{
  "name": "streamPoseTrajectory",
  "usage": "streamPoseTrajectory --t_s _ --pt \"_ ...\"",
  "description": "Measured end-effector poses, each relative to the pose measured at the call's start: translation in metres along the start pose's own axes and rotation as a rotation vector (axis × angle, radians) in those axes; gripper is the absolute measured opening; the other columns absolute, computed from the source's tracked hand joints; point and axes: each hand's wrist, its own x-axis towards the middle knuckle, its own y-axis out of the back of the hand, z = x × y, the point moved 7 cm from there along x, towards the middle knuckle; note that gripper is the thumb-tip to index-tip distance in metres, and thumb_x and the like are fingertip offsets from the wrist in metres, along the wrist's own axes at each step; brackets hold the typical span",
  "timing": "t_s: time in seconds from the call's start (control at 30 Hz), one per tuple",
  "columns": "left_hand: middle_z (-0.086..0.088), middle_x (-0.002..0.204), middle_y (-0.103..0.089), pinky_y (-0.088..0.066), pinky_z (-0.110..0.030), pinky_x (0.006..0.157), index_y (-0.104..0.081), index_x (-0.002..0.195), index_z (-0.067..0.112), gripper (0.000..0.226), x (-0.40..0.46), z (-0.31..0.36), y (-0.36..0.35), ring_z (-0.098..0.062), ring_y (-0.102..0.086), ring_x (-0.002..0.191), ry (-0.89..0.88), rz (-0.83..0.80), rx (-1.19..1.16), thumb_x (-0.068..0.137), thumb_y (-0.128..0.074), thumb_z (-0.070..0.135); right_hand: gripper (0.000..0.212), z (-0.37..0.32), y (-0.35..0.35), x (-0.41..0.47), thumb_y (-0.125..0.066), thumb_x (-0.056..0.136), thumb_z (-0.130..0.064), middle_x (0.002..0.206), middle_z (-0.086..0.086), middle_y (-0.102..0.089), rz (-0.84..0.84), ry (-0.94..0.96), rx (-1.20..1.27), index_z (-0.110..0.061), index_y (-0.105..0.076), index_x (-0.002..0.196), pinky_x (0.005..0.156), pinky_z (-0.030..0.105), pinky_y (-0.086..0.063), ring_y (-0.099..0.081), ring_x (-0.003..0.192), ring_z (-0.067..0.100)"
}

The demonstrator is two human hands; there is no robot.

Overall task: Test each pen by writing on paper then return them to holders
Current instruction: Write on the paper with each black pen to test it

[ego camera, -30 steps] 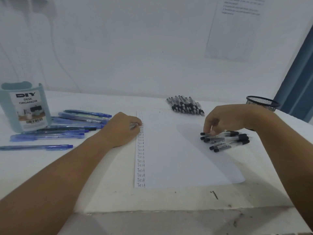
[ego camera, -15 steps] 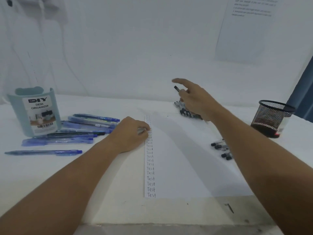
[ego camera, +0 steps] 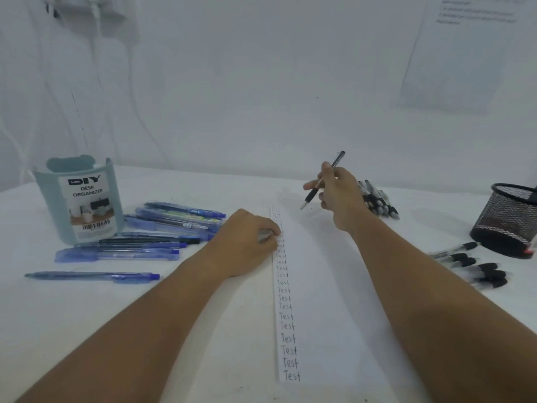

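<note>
Since half a second ago the right hand point(ego camera: 338, 196) has pulled back from the far pile of black pens point(ego camera: 377, 202) and swung the black pen point(ego camera: 324, 181) round: it was barely showing at the fingertips, now it's pinched between thumb and fingers, tip angled down-left just above the top of the paper point(ego camera: 328, 286), cap end up toward the wall. Tip isn't touching the sheet. Left hand point(ego camera: 247, 242) unchanged, loosely curled, fingertips pressing the paper's left edge beside the column of "Test" words; whether that grip holds anything, can't tell. Open room: the whole right side of the sheet is blank, from the pen tip down to the near counter point(ego camera: 87, 330) edge, between the two forearms. Left of the paper, blue pens point(ego camera: 145, 237) lie spread in front of the teal desk organizer point(ego camera: 80, 199). Right of the paper, a few more black pens point(ego camera: 476, 266) lie just in front of the black mesh holder point(ego camera: 508, 222) at the right frame edge. Far pile sits just behind the right hand.
</note>
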Motion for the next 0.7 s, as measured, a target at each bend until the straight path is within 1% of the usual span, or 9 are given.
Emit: streamPoseTrajectory --t_s 0.07,0.13,0.17,0.23,0.37,0.5,0.53,0.6,0.7 --pt "0.007 0.116 -0.064 -0.03 -0.014 0.084 -0.068 0.111 0.025 0.024 0.001 -0.001 -0.001 -0.007 -0.044 0.115 0.004 0.007 -0.004 0.092 -0.054 0.024 0.025 0.006 -0.004 0.003 -0.035 0.106 -0.037 0.079 0.012 -0.072 -0.011 -0.027 0.066 -0.013 -0.041 0.099 0.05 0.026 -0.045 -0.049 0.05 0.016" --pt "0.005 0.117 -0.064 -0.03 -0.013 0.082 -0.068 0.111 0.024 0.024 0.001 0.0 0.0 -0.007 -0.045 0.114 0.001 0.013 0.0 0.092 -0.054 0.025 0.015 0.009 -0.01 0.002 -0.043 0.104 -0.024 0.084 0.021 -0.068 -0.036 -0.037 0.156 -0.012 -0.034 0.104 0.053 0.029 -0.054 -0.057 0.051 0.02" --pt "0.005 0.116 -0.064 -0.029 -0.012 0.081 -0.068 0.111 0.023 0.024 0.001 0.001 0.0 -0.007 -0.045 0.113 -0.003 0.016 0.003 0.092 -0.054 0.025 0.018 0.011 -0.015 0.002 -0.05 0.101 -0.013 0.086 0.021 -0.065 -0.064 -0.031 0.164 -0.013 -0.033 0.106 0.056 0.03 -0.056 -0.059 0.054 0.021" --pt "0.005 0.115 -0.065 -0.029 -0.011 0.079 -0.068 0.112 0.022 0.024 0.0 0.002 0.001 -0.008 -0.045 0.113 -0.007 0.022 0.003 0.092 -0.054 0.025 0.033 0.017 -0.022 0.003 -0.059 0.093 0.003 0.086 0.018 -0.06 -0.113 -0.016 0.131 -0.013 -0.034 0.106 0.059 0.029 -0.057 -0.06 0.058 0.021" --pt "0.009 0.113 -0.066 -0.027 -0.013 0.08 -0.067 0.113 0.022 0.025 -0.001 0.003 0.002 -0.008 -0.043 0.115 -0.01 0.017 0.0 0.092 -0.054 0.025 0.024 0.02 -0.032 0.001 -0.06 0.092 0.003 0.08 0.016 -0.058 -0.163 0.015 0.052 -0.01 -0.041 0.097 0.06 0.032 -0.056 -0.061 0.062 0.023" --pt "0.007 0.114 -0.065 -0.033 -0.017 0.088 -0.067 0.112 0.024 0.024 0.0 0.001 0.001 -0.008 -0.043 0.115 0.006 0.011 -0.007 0.092 -0.054 0.026 0.029 0.022 -0.034 0.0 -0.064 0.088 0.005 0.084 0.021 -0.061 -0.215 0.025 0.017 -0.012 -0.042 0.095 0.08 0.04 -0.058 -0.063 0.063 0.025" --pt "0.006 0.114 -0.064 -0.034 -0.019 0.091 -0.067 0.112 0.025 0.024 0.0 0.001 0.001 -0.008 -0.042 0.117 0.014 0.009 -0.008 0.091 -0.055 0.027 0.029 0.021 -0.034 0.0 -0.063 0.089 0.005 0.083 0.022 -0.062 -0.212 0.03 0.01 -0.012 -0.042 0.096 0.079 0.039 -0.058 -0.063 0.063 0.025" --pt "0.006 0.115 -0.064 -0.035 -0.021 0.094 -0.067 0.113 0.025 0.024 0.0 0.0 0.0 -0.009 -0.042 0.118 0.02 0.008 -0.01 0.091 -0.055 0.026 0.028 0.019 -0.036 0.0 -0.062 0.089 0.005 0.078 0.018 -0.063 -0.202 0.05 -0.003 -0.012 -0.041 0.096 0.07 0.036 -0.057 -0.062 0.063 0.026" --pt "0.008 0.115 -0.064 -0.036 -0.022 0.097 -0.067 0.112 0.024 0.024 -0.001 0.001 0.001 -0.008 -0.042 0.119 0.017 0.011 -0.025 0.091 -0.055 0.025 0.028 0.019 -0.04 -0.002 -0.063 0.089 0.004 0.072 0.015 -0.064 -0.205 0.056 -0.033 -0.013 -0.042 0.095 0.058 0.029 -0.048 -0.058 0.059 0.021"
